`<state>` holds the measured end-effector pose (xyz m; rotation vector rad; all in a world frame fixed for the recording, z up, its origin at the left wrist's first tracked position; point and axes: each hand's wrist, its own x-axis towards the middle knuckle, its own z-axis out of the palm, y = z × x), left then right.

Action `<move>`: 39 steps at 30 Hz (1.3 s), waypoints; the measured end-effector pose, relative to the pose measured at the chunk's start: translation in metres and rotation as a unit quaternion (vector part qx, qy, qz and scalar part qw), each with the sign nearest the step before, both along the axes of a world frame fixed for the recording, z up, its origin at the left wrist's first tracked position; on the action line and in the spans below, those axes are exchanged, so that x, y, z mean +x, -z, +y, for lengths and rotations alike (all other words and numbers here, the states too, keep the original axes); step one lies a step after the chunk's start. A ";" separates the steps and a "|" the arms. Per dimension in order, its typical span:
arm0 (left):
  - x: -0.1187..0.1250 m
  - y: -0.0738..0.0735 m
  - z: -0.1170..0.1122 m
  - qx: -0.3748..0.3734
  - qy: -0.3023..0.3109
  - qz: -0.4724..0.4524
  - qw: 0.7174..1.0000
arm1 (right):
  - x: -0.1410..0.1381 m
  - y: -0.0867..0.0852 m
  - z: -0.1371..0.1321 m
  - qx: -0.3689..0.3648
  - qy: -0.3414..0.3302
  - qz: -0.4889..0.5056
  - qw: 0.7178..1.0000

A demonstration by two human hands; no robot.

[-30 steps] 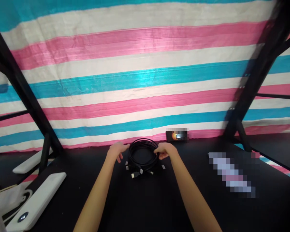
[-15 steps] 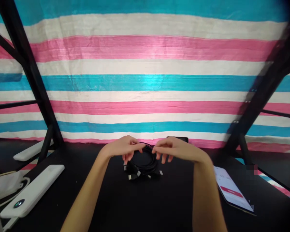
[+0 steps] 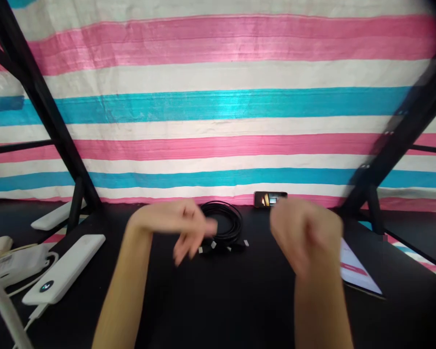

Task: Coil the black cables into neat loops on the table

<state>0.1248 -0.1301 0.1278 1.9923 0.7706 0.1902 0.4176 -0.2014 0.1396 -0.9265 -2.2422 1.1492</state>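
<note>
A coil of black cables with several pale plug ends lies on the black table near the striped cloth. My left hand hovers just left of the coil, lifted off it. Its fingers hang down, loosely apart and holding nothing. My right hand is raised to the right of the coil and apart from it. It is smeared by motion, so its fingers cannot be made out.
A phone with a lit screen lies right of my right hand. A small dark device stands against the cloth. Two white power banks and white cords lie at the left. Black frame posts rise on both sides.
Both hands have let go of the cable coil and pulled back towards me, the right one moving off to the right. The coil stays on the table.
</note>
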 end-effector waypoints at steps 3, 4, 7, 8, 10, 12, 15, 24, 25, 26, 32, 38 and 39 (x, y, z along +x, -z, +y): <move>0.036 0.037 0.062 0.189 -0.231 0.078 0.951 | 0.001 0.036 0.056 -0.022 0.344 0.051 0.937; 0.042 0.054 0.079 0.204 -0.267 0.105 0.936 | 0.003 0.051 0.071 -0.036 0.488 0.033 0.872; 0.045 0.103 0.109 0.184 -0.292 0.171 0.923 | 0.012 0.096 0.100 -0.097 0.555 -0.042 0.825; 0.042 0.116 0.115 0.174 -0.292 0.194 0.920 | 0.015 0.107 0.104 -0.132 0.554 -0.076 0.818; 0.037 0.132 0.121 0.164 -0.284 0.233 0.915 | 0.020 0.125 0.107 -0.190 0.547 -0.137 0.803; 0.032 0.138 0.127 0.153 -0.258 0.263 0.917 | 0.021 0.136 0.108 -0.218 0.536 -0.170 0.798; 0.028 0.136 0.134 0.116 -0.192 0.293 0.929 | 0.020 0.145 0.112 -0.225 0.513 -0.180 0.808; 0.021 0.132 0.137 0.075 -0.091 0.315 0.942 | 0.035 0.151 0.102 -0.221 0.437 -0.171 0.855; 0.020 0.132 0.138 0.072 -0.087 0.312 0.943 | 0.037 0.151 0.101 -0.223 0.429 -0.172 0.858; 0.019 0.133 0.138 0.069 -0.083 0.309 0.945 | 0.039 0.151 0.100 -0.225 0.422 -0.172 0.861; 0.016 0.137 0.143 0.053 -0.075 0.296 0.951 | 0.043 0.154 0.104 -0.232 0.402 -0.176 0.868; 0.020 0.135 0.142 0.055 -0.080 0.308 0.946 | 0.043 0.154 0.107 -0.231 0.405 -0.182 0.866; 0.020 0.135 0.142 0.055 -0.081 0.311 0.945 | 0.043 0.154 0.107 -0.231 0.405 -0.183 0.865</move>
